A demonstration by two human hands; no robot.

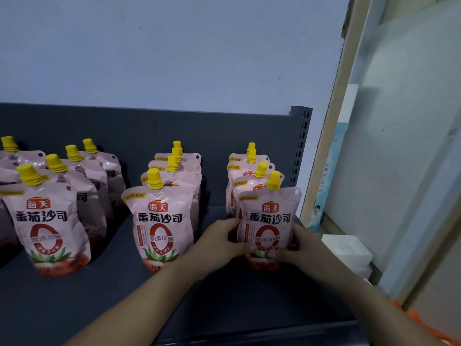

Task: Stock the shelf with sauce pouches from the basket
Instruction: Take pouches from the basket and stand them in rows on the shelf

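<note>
Head view: left hand (219, 239) and right hand (300, 243) clasp the sides of the sauce pouch (269, 216) between them (base seemingly on the shelf (112, 303)), so square it upright before releasing.

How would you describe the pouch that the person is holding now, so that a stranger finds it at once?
Look at the dark shelf holding rows of pink pouches with yellow caps. Go to the rightmost row, beside the slotted post. The front pouch there is the only one gripped at its sides by the left hand and right hand.
</note>
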